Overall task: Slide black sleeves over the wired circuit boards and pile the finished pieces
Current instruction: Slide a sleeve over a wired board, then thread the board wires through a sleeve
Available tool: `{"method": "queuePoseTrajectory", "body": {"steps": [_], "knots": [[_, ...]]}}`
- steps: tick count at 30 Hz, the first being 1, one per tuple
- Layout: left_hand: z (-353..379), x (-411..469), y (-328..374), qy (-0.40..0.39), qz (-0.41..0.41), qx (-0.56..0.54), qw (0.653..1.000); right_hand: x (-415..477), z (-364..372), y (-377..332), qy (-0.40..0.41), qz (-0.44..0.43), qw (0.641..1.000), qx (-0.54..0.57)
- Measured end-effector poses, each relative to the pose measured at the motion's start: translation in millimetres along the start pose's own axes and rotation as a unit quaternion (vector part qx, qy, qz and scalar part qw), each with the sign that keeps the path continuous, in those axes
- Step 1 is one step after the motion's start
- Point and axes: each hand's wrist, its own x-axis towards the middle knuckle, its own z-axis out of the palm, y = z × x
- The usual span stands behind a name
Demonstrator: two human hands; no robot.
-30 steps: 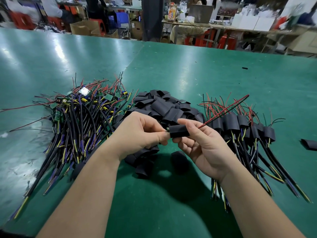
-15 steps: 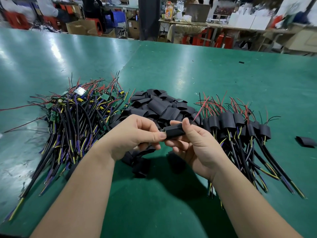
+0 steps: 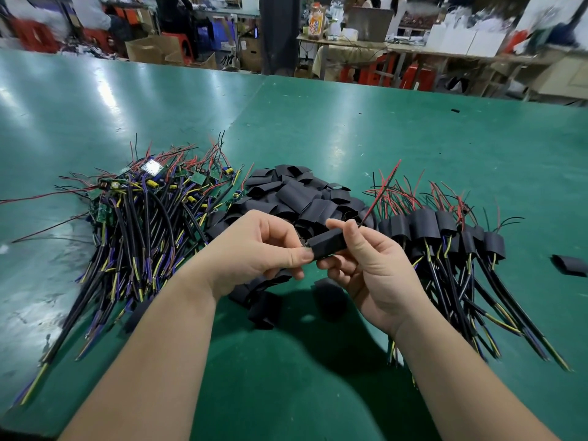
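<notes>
Dead centre of the frame, the black sleeve (image 3: 327,246) sits between both hands, lifted clear of the table. The left hand (image 3: 254,246) pinches its near-left end with thumb and forefinger, other fingers curled under. The right hand (image 3: 372,275) grips the other end, thumb on top and fingers cupped beneath. A red wire (image 3: 381,189) pokes out of the sleeve's far end and slants up and to the right; the board inside can't be seen.

Right behind the hands, mid-frame, lies the heap of empty sleeves (image 3: 296,195), with a few loose sleeves (image 3: 265,310) spilled just below the left wrist. Left of centre is the tangle of bare boards (image 3: 143,211), green boards at the top and black, yellow and purple cables fanning down to the lower left. On the right, the finished pile (image 3: 445,237) has sleeved pieces side by side, red wires up and cables trailing lower right. One stray sleeve (image 3: 569,265) rests alone at the right edge. Everything sits on the green table (image 3: 350,128).
</notes>
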Motion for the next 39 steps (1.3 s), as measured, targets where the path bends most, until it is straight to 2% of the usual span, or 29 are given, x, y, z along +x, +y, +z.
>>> {"method": "queuePoseTrajectory", "body": {"steps": [13, 18, 21, 23, 26, 29, 31, 33, 36, 38, 39], "knots": [[-2, 5, -10, 0.059, -0.017, 0.051, 0.997, 3, -4, 3, -0.01, 0.032, 0.999, -0.001], [2, 8, -11, 0.071, 0.01, 0.042, 0.997, 3, -5, 2, -0.014, 0.026, 1.0, -0.004], [9, 9, -10, 0.094, 0.032, 0.037, 0.994, 6, -2, 1, 0.014, 0.005, 1.0, 0.013], [12, 9, -8, 0.099, 0.037, 0.01, 0.994, 10, -3, -7, 0.038, -0.017, 0.996, 0.074], [5, 7, -4, 0.124, 0.033, -0.081, 0.988, 13, -18, -29, 0.087, -0.066, 0.982, 0.151], [-7, 10, -7, 0.187, 0.032, -0.157, 0.969, 13, -37, -45, 0.156, -0.133, 0.965, 0.163], [-14, 15, -14, 0.265, 0.026, -0.16, 0.95, 13, -48, -50, 0.207, -0.181, 0.952, 0.131], [-21, 19, -22, 0.369, 0.014, -0.095, 0.924, 14, -60, -56, 0.257, -0.228, 0.936, 0.074], [-32, 19, -34, 0.474, -0.02, 0.156, 0.867, 15, -80, -61, 0.357, -0.258, 0.89, -0.123], [-36, 17, -38, 0.481, -0.084, 0.323, 0.811, 18, -91, -58, 0.396, -0.224, 0.835, -0.31], [-37, 16, -40, 0.473, -0.125, 0.372, 0.789, 19, -94, -55, 0.406, -0.197, 0.795, -0.405]]}}
